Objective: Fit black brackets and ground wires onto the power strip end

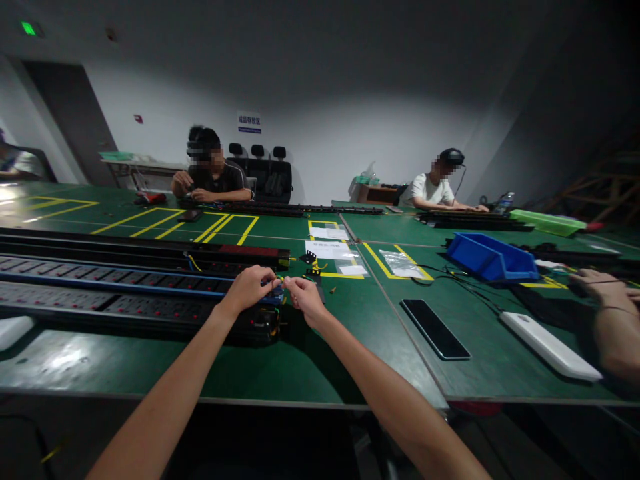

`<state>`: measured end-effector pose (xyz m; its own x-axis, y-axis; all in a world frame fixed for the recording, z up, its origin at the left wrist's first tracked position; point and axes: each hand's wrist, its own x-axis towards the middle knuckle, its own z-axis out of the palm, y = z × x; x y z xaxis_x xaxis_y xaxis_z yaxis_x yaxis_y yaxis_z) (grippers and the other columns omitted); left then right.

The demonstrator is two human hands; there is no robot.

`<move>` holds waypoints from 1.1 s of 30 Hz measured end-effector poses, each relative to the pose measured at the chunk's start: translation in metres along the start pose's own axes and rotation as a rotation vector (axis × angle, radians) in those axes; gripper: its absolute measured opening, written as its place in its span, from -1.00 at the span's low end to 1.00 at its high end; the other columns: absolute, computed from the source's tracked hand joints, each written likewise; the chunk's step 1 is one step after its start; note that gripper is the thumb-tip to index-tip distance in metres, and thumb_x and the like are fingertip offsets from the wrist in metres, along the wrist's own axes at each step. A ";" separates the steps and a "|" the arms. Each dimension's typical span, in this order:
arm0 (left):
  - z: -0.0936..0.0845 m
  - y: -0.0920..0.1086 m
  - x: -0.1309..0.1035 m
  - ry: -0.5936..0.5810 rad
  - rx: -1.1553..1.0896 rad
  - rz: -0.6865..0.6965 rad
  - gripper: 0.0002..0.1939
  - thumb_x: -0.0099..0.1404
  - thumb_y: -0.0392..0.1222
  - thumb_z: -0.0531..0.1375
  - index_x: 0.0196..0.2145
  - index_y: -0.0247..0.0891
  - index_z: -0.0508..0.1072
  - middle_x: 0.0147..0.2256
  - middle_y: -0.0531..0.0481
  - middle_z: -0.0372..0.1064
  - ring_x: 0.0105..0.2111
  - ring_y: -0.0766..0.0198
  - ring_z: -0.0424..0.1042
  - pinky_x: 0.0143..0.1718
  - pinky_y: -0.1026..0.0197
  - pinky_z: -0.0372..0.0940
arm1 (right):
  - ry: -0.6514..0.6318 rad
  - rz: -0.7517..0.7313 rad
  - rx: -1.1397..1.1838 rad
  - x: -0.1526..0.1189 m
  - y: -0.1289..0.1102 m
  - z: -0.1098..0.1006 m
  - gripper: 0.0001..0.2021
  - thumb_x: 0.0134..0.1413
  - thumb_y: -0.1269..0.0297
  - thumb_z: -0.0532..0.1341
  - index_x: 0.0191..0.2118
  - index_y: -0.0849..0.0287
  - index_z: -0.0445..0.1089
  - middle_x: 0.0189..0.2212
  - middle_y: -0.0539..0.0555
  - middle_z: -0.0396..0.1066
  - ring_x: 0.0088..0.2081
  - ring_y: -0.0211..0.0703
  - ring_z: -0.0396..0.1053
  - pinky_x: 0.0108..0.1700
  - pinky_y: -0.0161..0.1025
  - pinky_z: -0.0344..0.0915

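At the right end of the long blue power strip (165, 283), my left hand (250, 288) is closed in a pinch. My right hand (306, 298) faces it, also pinching. Between the fingertips shows a bit of thin yellow-green wire (281, 279); its ends are hidden by my fingers. Nearest me lies a black power strip (175, 312) with rows of sockets and small red parts. Behind the blue one is another dark strip (250, 256), with a yellow wire (195, 264) lying on it. Small black brackets (312, 259) sit just beyond my right hand.
Right of my arms lie a phone (435, 328), a white power bank (549, 345) and a blue bin (493, 257). A neighbour's hand (603, 287) reaches in at the right edge. Two people sit across the green table (370, 333). Paper sheets (330, 250) lie mid-table.
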<state>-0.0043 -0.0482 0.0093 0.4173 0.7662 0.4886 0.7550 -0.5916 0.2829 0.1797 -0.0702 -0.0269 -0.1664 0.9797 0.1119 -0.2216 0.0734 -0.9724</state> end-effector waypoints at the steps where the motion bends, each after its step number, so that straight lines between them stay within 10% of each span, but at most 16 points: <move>1: 0.000 0.000 0.000 0.001 -0.002 -0.003 -0.81 0.33 -0.05 0.22 -0.33 -0.18 0.55 -0.38 -0.02 0.48 -0.34 0.21 0.42 -0.30 0.22 0.24 | 0.001 0.001 0.000 0.000 0.000 0.000 -0.49 -0.14 -0.26 0.34 -0.45 0.16 0.39 -0.69 -0.17 0.02 -0.65 -0.38 -0.07 -0.62 -0.34 -0.19; 33: 0.001 0.000 0.000 0.006 -0.001 -0.004 -0.83 0.32 -0.07 0.24 -0.33 -0.19 0.56 -0.39 -0.02 0.48 -0.34 0.22 0.41 -0.30 0.23 0.21 | -0.002 -0.004 0.017 0.000 0.000 0.000 -0.50 -0.14 -0.24 0.36 -0.45 0.17 0.39 -0.68 -0.17 0.02 -0.64 -0.39 -0.06 -0.63 -0.36 -0.20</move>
<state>-0.0042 -0.0481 0.0087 0.4112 0.7669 0.4927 0.7561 -0.5888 0.2856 0.1797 -0.0699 -0.0272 -0.1672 0.9791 0.1159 -0.2387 0.0738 -0.9683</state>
